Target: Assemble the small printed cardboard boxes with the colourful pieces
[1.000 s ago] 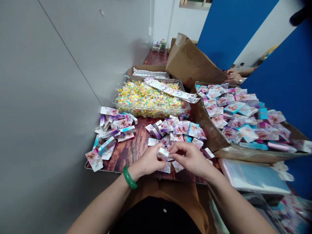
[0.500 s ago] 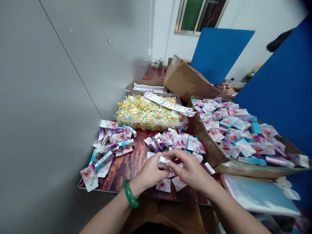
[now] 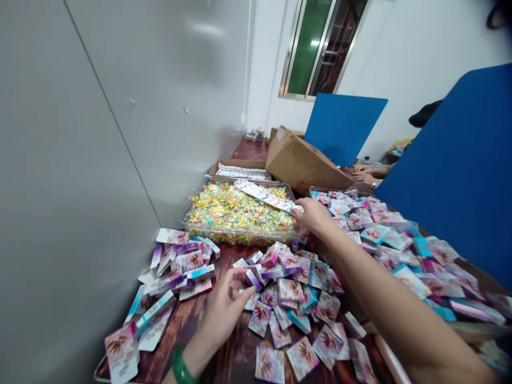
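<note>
My right hand point(image 3: 315, 214) reaches out to the near right corner of a clear plastic tub point(image 3: 236, 234). Its fingers are closed on the end of a long printed paper strip point(image 3: 266, 196), which lies across the small colourful packets point(image 3: 224, 208) filling the tub. My left hand point(image 3: 226, 301), below a green bangle point(image 3: 182, 365), hovers at the left edge of a pile of small printed boxes point(image 3: 290, 290). Its thumb and fingers are curved and apart, with nothing visible between them. Several opened or flattened boxes point(image 3: 192, 261) lie to its left.
A large carton point(image 3: 486, 330) heaped with similar boxes stands on the right. Another carton point(image 3: 304, 160) leans behind the tub, beside a shallow box of strips point(image 3: 242, 172). Blue panels point(image 3: 344, 128) rise behind. A co-worker's hands point(image 3: 366, 176) show at the far right. A grey wall borders the left.
The small box that both hands held is out of them. My right hand has moved forward to the paper strip, my left hand away to the left. The view has tilted upward.
</note>
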The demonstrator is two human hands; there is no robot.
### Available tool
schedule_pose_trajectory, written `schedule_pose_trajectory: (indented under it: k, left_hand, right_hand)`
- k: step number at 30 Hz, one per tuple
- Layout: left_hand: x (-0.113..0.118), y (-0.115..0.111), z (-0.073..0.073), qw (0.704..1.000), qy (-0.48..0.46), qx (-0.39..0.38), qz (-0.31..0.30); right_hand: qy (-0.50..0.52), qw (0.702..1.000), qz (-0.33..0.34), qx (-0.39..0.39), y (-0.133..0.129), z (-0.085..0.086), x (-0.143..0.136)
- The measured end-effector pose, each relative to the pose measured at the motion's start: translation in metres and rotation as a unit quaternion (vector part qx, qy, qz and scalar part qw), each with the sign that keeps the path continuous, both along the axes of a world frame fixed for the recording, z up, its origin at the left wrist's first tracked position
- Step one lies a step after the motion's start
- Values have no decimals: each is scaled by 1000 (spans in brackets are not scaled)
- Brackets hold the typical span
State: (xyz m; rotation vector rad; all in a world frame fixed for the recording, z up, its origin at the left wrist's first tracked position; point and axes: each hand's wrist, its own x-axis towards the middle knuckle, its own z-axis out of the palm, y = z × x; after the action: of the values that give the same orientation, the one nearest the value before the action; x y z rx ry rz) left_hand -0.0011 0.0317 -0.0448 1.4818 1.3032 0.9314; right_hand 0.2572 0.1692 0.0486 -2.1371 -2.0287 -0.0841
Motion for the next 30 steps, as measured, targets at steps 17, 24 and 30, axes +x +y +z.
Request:
schedule_pose_trajectory:
  k: [17,24,30]
  left_hand:
    - [0,30,8,989,-126,-75,0]
    - [51,36,54,897,-431,-98,-26]
    - [52,-5,56,920,-382,-75,-37]
  right_hand:
    - [-54,995,-23,-82,57,30,-9]
    - [-35,993,55,96,-129,20,-65]
    - [48,958,214,186,-216,-11,-51]
